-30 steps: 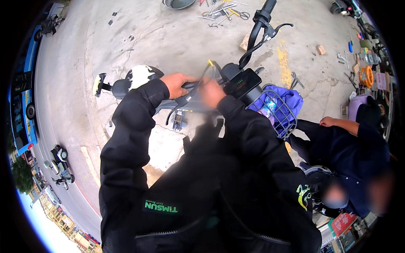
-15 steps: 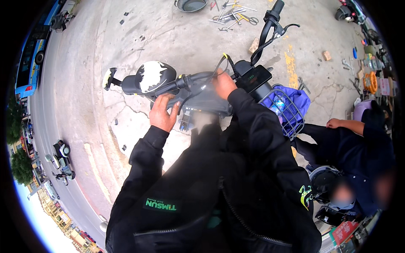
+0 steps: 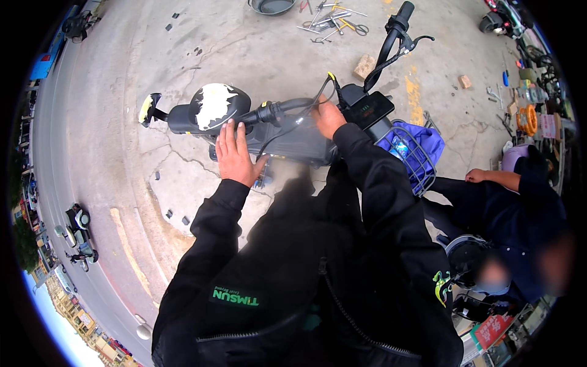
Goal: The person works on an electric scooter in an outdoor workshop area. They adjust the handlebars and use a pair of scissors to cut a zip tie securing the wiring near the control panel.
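Observation:
An electric scooter stands crosswise in front of me, its grey deck (image 3: 293, 142) between my hands. My left hand (image 3: 237, 158) is open, fingers stretched out and lying just below the black handlebar grip (image 3: 266, 114), near the seat (image 3: 218, 109), whose black cover is torn down to pale stuffing. My right hand (image 3: 329, 119) is closed beside the steering column, next to a thin black cable (image 3: 306, 114) with a yellow end. Its fingertips are hidden, so what it holds does not show. Right of it sits a dark display (image 3: 369, 108).
A wire basket (image 3: 413, 160) with a purple cloth and a bottle is on the scooter's front. Someone in dark clothes (image 3: 489, 205) sits at the right. Hand tools (image 3: 333, 23), a basin (image 3: 272, 6) and a brick (image 3: 365, 66) lie on the ground beyond.
My left hand has straightened its fingers, which were curled by the handlebar grip. My right hand stays by the steering column. The whole view has shifted slightly.

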Demonstrator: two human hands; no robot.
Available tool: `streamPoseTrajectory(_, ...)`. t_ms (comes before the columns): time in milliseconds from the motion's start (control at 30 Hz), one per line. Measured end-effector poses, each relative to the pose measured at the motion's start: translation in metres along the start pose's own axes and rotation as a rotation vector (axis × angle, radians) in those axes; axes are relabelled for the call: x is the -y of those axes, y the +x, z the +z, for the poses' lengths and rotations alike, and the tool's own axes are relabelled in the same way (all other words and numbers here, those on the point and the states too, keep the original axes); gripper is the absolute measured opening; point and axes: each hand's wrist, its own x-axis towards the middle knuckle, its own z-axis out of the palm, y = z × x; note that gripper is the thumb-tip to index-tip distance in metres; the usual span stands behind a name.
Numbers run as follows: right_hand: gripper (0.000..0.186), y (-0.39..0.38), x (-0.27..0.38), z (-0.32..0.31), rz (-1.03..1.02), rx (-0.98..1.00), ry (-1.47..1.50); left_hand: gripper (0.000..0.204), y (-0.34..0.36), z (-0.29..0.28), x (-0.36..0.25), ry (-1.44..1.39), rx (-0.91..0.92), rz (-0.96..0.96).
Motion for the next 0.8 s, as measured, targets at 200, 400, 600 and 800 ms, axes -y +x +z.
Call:
streamPoseTrajectory(200,0.024,0.001,0.002,-0.003,-0.002,0.018,0.003,0.116,0.030,-0.012,0.004,0.075,0.243,0.032)
streamPoseTrajectory(400,0.023,0.001,0.002,-0.004,0.036,0.039,-0.023,0.091,0.037,-0.010,0.021,0.026,0.161,0.101)
streamPoseTrajectory(600,0.022,0.000,0.009,-0.007,0.023,0.001,0.020,0.063,0.053,-0.003,0.044,-0.071,0.112,0.178)
streamPoseTrajectory(800,0.023,-0.001,0.008,-0.006,-0.041,-0.032,0.022,0.074,0.049,-0.023,0.050,0.004,0.275,0.223)
